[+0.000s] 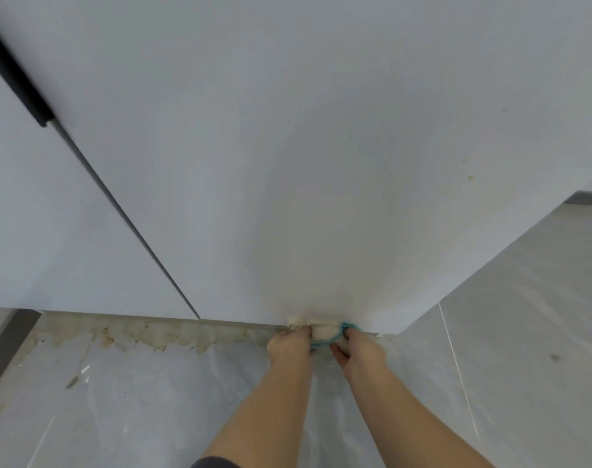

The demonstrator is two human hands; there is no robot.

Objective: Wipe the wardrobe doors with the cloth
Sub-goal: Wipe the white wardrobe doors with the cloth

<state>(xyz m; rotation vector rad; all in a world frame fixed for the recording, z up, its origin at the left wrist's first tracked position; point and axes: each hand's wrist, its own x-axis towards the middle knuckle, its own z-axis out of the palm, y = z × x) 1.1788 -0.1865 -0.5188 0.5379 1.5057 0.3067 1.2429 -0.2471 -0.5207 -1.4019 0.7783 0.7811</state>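
1. I judge the wiping has reached the bottom edge of the right wardrobe door (321,163), where the cloth (323,332) sits bunched against it, just above the floor (490,332).
2. Next I would need to spread the cloth flat and sweep left along the edge.
3. My left hand (289,346) and right hand (360,351) are both closed on the cloth, fingers curled into its folds.

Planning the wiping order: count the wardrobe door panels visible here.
2. The left door beside the dark handle; the right door, where both hands press the cloth. Others may lie outside the frame.
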